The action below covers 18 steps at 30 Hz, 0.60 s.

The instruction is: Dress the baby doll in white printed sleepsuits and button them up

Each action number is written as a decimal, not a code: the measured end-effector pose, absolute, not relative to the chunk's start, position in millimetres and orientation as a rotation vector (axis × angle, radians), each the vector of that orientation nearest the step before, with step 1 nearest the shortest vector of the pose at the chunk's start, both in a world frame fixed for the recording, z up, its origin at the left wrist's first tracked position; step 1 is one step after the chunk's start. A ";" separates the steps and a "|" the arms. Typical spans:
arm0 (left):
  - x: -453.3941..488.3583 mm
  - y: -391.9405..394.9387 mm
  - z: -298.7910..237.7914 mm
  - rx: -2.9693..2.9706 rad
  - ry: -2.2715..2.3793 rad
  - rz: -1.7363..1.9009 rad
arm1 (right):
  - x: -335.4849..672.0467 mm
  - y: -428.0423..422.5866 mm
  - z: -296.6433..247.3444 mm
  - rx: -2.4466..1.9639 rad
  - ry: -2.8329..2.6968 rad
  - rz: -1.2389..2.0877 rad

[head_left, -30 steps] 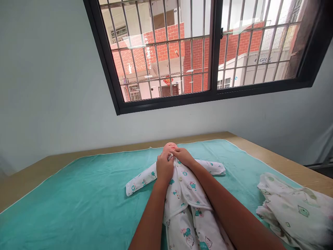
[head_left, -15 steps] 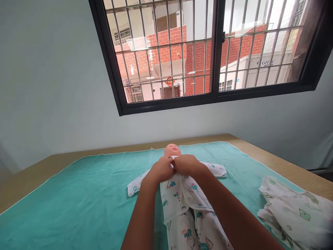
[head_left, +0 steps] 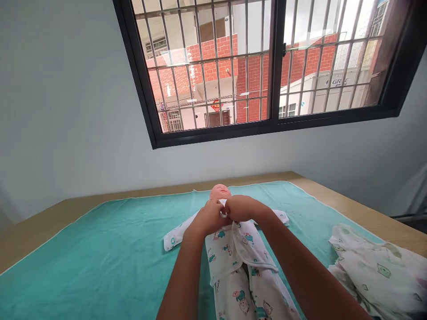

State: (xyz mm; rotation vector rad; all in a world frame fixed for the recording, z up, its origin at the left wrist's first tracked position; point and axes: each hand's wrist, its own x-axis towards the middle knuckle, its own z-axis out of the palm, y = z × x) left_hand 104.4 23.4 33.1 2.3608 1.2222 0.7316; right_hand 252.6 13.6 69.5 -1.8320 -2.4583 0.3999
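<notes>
Pinching the chest opening of the soft white animal-print cotton romper (head_left: 222,257) tight with left hand (head_left: 208,218) and right hand (head_left: 243,208); probably light, limp, best held by its edges.

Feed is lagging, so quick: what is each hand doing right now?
Left hand: closed, pinching the printed top on the doll.
Right hand: closed, pinching the same top beside it.
</notes>
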 end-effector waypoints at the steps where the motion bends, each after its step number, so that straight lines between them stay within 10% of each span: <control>1: 105.0 24.0 32.8 2.371 1.234 0.724 | 257.1 14.8 70.4 -1.806 -2.464 0.465; 18: 104.1 37.8 21.5 2.342 1.068 0.756 | 290.4 33.3 57.0 -1.398 -2.470 0.829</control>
